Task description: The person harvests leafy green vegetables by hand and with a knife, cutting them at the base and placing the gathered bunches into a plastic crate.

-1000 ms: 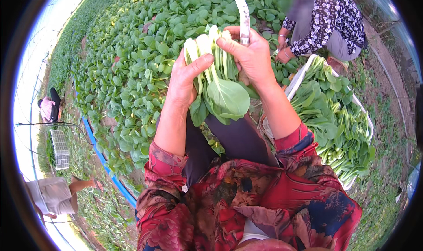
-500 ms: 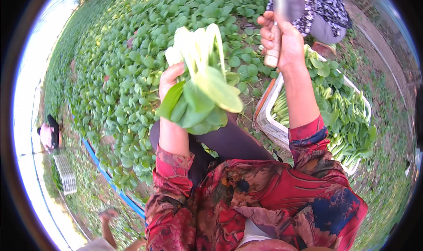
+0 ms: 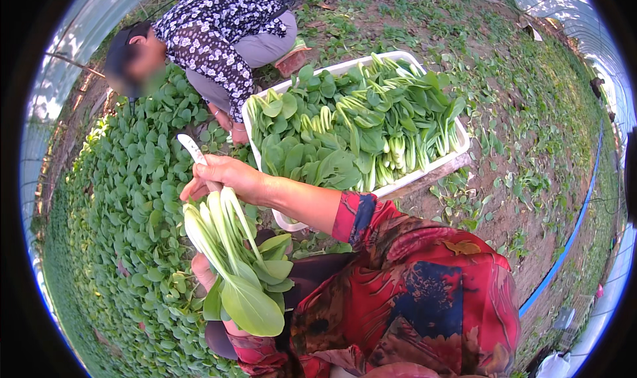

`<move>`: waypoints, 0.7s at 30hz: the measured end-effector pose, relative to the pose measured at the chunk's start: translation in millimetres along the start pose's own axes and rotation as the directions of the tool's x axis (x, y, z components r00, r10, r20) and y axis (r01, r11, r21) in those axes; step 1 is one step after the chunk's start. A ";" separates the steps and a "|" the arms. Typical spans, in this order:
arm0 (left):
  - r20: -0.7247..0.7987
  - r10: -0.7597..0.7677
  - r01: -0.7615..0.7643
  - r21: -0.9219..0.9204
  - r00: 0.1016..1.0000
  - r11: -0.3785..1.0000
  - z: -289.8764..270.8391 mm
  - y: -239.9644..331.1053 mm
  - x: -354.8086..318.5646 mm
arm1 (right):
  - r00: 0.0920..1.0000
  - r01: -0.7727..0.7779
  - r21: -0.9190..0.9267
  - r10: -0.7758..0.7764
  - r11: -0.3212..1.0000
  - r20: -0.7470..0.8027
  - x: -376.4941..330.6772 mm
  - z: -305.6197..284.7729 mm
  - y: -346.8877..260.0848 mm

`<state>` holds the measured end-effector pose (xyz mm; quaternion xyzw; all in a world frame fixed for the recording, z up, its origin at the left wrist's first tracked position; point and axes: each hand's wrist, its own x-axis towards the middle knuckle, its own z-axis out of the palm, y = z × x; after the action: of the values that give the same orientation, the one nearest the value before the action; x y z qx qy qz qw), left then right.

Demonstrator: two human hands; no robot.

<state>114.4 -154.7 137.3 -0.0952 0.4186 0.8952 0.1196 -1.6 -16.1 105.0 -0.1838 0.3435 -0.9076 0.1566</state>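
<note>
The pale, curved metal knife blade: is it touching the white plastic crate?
Apart. In the head view, green leaves show in the gap between the knife blade and the crate.

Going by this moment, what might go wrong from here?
The right hand has a bare-bladed knife close to the stem ends of the bunch, so a slip might nick fingers or stems. The crate is heaped with greens; adding more could make some spill over.
</note>
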 end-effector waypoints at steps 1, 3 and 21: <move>0.056 0.012 -0.015 0.054 0.998 0.998 2.5 -12.8 5.2 | 1.000 0.007 -0.066 -0.007 0.998 0.003 -6.9 -14.3 -0.3; 0.060 -0.096 0.094 0.028 0.994 0.995 6.6 -24.0 16.5 | 0.998 -0.069 -0.167 0.070 0.984 0.001 -18.1 -33.9 -4.4; 0.199 0.123 -0.170 0.245 0.972 0.954 14.3 -33.9 66.5 | 0.970 -0.067 -0.923 -0.192 0.379 -0.149 -102.2 12.2 -8.8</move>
<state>59.9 -113.7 103.7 0.0346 0.5259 0.8437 0.1017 92.7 25.3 96.4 -0.1454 0.7983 -0.5824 -0.0482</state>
